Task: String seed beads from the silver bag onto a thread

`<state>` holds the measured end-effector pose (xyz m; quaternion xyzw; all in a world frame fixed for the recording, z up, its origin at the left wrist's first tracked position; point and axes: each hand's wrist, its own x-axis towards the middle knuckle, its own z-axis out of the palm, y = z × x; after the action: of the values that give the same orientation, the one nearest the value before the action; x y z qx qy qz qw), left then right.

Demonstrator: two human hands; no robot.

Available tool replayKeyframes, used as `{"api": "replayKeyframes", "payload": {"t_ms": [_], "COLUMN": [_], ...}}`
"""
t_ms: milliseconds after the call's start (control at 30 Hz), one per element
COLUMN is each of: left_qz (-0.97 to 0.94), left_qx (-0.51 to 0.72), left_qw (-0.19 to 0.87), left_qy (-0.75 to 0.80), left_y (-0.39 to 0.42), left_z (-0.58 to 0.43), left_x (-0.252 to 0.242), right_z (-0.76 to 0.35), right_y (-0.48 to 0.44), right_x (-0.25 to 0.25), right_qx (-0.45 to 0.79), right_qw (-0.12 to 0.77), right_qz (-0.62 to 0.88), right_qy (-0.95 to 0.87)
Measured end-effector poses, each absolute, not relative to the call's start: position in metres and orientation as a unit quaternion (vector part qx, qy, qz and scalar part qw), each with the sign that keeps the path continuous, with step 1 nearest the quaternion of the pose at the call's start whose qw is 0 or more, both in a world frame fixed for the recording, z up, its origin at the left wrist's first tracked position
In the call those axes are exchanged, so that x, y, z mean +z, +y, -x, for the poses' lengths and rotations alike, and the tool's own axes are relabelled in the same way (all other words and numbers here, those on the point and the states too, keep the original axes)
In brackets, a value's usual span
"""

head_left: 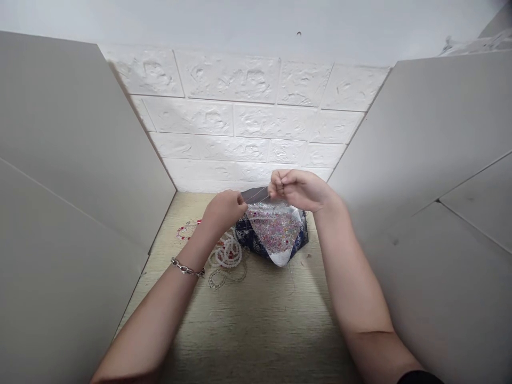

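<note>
A thin pale thread (258, 196) runs taut between my two hands. My left hand (226, 210) is closed on one end, thumb pressed to the fingers, a chain bracelet on its wrist. My right hand (298, 189) is raised a little higher, fingers curled in and pinching the thread's other end. Below the hands sits a bag of small pink and multicoloured beads (276, 232), spread on a clear sheet over dark blue patterned cloth (252, 240). White bead strings (228, 253) lie coiled beside it, partly behind my left forearm.
A red and pink bead string (184, 230) lies at the left on the wooden tabletop (256, 330). A pale beaded loop (218, 279) rests nearer me. Grey panels (72, 160) (420, 176) stand on both sides, and a white brick-patterned wall (248, 120) closes the back.
</note>
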<state>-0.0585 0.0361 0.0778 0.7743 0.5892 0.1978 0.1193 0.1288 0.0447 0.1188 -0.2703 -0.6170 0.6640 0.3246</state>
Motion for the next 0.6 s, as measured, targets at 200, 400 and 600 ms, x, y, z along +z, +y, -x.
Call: {"api": "replayKeyframes", "payload": {"t_ms": [200, 400, 600], "left_qz": [-0.777, -0.771, -0.751], "left_qx": [0.151, 0.14, 0.181], "left_qw": [0.16, 0.199, 0.249], "left_qy": [0.589, 0.588, 0.584], "left_y": [0.049, 0.054, 0.053], "left_z": [0.071, 0.081, 0.084], "left_x": [0.066, 0.067, 0.072], "right_z": [-0.151, -0.167, -0.186], "right_y": [0.039, 0.022, 0.011], "right_x": [0.131, 0.147, 0.151], "right_qx": [0.593, 0.489, 0.417], "right_qw": [0.391, 0.495, 0.503], "right_qz": [0.316, 0.302, 0.316], "right_qy": [-0.629, -0.652, -0.688]}}
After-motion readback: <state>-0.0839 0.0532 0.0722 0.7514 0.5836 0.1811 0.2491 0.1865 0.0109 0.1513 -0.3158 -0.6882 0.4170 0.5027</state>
